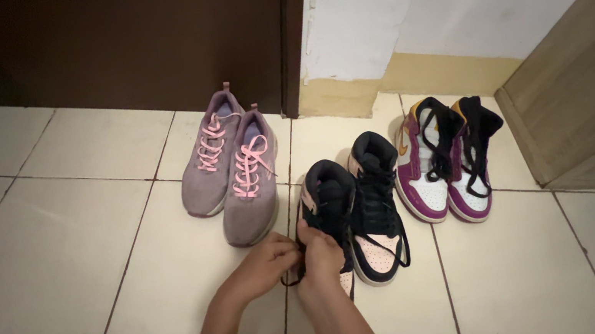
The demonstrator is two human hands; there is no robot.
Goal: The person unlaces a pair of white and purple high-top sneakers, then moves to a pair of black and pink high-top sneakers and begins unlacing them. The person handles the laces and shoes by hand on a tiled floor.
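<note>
A pair of black and pale pink high-top sneakers stands on the tiled floor. Both my hands are at the left shoe [327, 194] of that pair. My left hand [263, 266] pinches a black lace [293, 274] at the shoe's front. My right hand [321, 258] grips the laces over the toe and hides most of the toe. The right shoe [376, 206] of the pair stands next to it, its black laces loose.
A mauve pair of running shoes with pink laces [232, 170] sits to the left. A purple, white and yellow high-top pair [446, 162] sits to the right. Behind are a dark door [125, 44], a white wall and a wooden cabinet side [581, 88].
</note>
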